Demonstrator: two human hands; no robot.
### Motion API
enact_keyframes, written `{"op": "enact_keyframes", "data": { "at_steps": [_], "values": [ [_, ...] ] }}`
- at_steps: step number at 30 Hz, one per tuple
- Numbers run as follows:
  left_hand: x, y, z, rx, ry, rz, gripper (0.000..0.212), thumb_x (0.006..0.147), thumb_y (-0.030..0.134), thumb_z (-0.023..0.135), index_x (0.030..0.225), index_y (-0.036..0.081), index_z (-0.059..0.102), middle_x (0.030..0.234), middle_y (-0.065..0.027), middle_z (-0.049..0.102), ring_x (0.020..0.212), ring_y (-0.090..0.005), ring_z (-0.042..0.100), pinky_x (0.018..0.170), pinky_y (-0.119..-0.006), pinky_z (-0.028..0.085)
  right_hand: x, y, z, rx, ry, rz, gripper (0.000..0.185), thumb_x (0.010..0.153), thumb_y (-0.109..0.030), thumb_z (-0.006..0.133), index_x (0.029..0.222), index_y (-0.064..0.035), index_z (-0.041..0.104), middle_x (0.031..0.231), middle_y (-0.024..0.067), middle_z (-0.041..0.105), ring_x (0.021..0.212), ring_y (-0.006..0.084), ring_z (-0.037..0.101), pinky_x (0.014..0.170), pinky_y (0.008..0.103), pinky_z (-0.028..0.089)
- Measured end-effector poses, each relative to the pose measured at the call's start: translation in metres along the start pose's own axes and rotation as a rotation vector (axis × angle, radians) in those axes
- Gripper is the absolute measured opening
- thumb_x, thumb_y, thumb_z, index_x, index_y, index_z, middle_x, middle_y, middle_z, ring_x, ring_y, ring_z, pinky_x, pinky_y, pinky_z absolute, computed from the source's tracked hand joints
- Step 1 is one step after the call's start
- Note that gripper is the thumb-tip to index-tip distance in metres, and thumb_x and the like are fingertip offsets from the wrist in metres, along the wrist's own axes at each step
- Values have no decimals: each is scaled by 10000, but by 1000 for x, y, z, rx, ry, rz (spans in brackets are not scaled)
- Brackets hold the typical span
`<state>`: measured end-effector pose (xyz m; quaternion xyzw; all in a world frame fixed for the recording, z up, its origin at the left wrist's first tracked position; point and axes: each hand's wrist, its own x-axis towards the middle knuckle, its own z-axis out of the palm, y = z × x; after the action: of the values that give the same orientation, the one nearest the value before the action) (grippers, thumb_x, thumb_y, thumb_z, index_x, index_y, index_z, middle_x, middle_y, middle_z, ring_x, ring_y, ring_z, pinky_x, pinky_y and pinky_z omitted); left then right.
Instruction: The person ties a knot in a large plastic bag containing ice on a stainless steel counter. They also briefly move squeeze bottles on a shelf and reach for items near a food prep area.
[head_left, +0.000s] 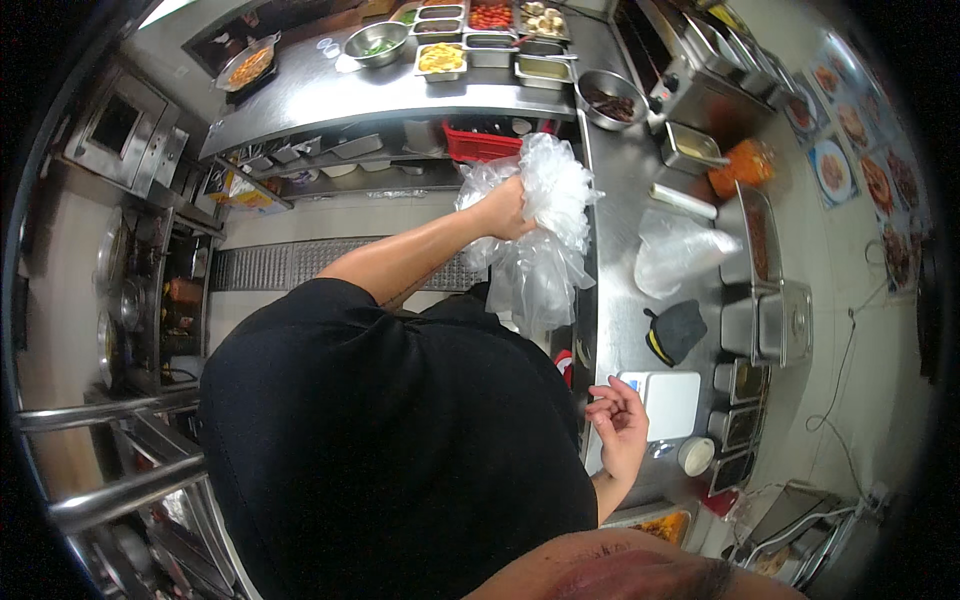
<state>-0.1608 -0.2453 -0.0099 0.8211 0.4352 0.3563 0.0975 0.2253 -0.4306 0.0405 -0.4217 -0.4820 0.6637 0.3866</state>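
Observation:
My left hand (504, 210) is closed around a bulky bunch of clear plastic bags (559, 195), held out at the edge of the steel counter. The bags hang down below my fist and hide part of the counter edge. My right hand (621, 429) is beside a white kitchen scale (671, 405), fingers loosely curled and a little apart, with nothing in it. Whether it touches the scale, I cannot tell. Past the scale lies a black cloth cap (676, 332) with a yellow trim. A clear plastic bag (679, 255) rests farther along the counter.
Steel pans (784, 322) line the wall side. A plastic-film roll (682, 201) and a steel bowl of dark food (611, 101) are on the counter. Food pans (441, 64) stand on the other bench, above a red basket (480, 142). Metal rails (127, 495) are at lower left.

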Motion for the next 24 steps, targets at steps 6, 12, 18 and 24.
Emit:
{"op": "enact_keyframes", "data": {
  "at_steps": [6, 12, 18, 24],
  "values": [
    [-46, -58, -40, 211, 48, 31, 502, 821, 217, 586, 1288, 35, 578, 1328, -221, 559, 1226, -409, 514, 1059, -499, 383, 57, -4, 47, -64, -33, 59, 533, 855, -54, 736, 1334, 19, 514, 1131, 130, 675, 896, 134, 633, 814, 269, 520],
    [-96, -134, -98, 125, 162, -7, 408, 817, 174, 597, 1188, 5, 602, 1197, -216, 614, 1110, -407, 567, 977, -478, 443, 150, 9, 149, -197, -50, 146, 466, 873, 47, 668, 1319, -14, 545, 1106, 92, 676, 949, 127, 619, 862, 267, 502],
    [-188, -201, -158, -247, 163, -448, 497, 823, 140, 621, 1304, 26, 569, 1342, -204, 550, 1284, -378, 468, 1152, -470, 297, 261, 22, 250, -472, -306, 198, 418, 886, 19, 665, 1291, -24, 573, 1088, 62, 674, 943, 119, 623, 840, 266, 503],
    [-277, -202, -255, 10, 359, -474, 445, 788, 149, 674, 1213, 39, 599, 1180, -171, 635, 1109, -347, 599, 1001, -460, 457, 352, 43, 342, -600, -633, 114, 370, 902, -47, 676, 1259, -21, 582, 1051, 75, 691, 900, 126, 643, 811, 272, 519]
  ]
}}
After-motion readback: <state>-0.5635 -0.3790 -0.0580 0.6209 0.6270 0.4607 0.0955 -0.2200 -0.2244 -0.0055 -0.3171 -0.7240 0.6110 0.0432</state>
